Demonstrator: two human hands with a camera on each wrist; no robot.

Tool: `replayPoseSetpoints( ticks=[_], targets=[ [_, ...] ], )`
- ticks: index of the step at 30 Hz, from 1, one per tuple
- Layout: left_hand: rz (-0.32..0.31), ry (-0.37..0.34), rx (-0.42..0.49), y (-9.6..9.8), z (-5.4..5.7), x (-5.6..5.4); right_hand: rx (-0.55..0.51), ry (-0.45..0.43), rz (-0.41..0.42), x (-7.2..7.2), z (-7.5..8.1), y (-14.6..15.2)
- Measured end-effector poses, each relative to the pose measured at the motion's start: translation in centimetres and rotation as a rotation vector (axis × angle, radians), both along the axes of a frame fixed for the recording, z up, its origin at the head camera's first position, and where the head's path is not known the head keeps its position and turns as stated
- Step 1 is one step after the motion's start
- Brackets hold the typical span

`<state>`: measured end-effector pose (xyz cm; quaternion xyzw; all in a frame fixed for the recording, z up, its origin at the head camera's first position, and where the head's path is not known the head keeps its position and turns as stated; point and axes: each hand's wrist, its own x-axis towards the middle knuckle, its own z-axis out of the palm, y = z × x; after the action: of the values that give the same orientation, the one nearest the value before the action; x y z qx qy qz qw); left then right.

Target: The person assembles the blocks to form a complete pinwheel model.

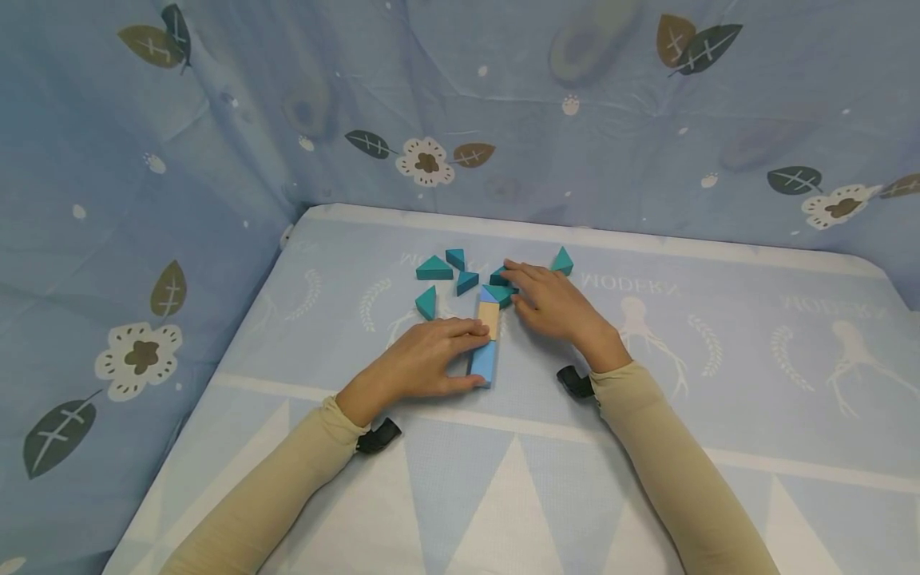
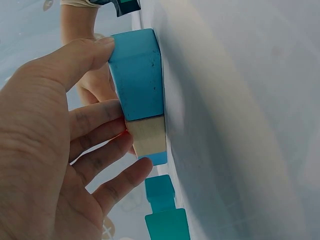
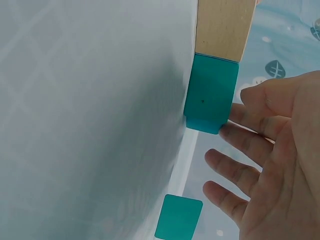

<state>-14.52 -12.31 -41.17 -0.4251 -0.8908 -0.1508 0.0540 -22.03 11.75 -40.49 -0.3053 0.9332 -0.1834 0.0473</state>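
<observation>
A row of blocks lies on the table, with a long blue block [image 1: 483,365] at its near end, then a natural wood block [image 1: 489,319], then a small blue triangle block [image 1: 486,295]. My left hand [image 1: 424,359] rests along the row's left side, its thumb at the blue block [image 2: 137,75] and its fingers by the wood block [image 2: 146,136]. My right hand [image 1: 549,303] is at the row's far right, loosely spread. Its fingertips meet the edge of a teal triangle block [image 3: 211,85] that adjoins the row. Beyond it is a darker teal block [image 1: 497,276], partly hidden by the fingers.
Several loose teal triangle blocks lie left of the row's far end, among them a wide one [image 1: 434,268] and an upright-looking one [image 1: 426,303]. Another triangle [image 1: 562,261] is beyond my right hand. A patterned blue curtain [image 1: 503,104] hangs behind the table [image 1: 719,287].
</observation>
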Motion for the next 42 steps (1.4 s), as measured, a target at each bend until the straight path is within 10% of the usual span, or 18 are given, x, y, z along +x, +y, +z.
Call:
replayPoseSetpoints(
  ticks=[42],
  targets=[
    [0.012, -0.012, -0.001, 0.03, -0.02, 0.08, 0.032, 0.020, 0.028, 0.53, 0.33, -0.56]
  ],
)
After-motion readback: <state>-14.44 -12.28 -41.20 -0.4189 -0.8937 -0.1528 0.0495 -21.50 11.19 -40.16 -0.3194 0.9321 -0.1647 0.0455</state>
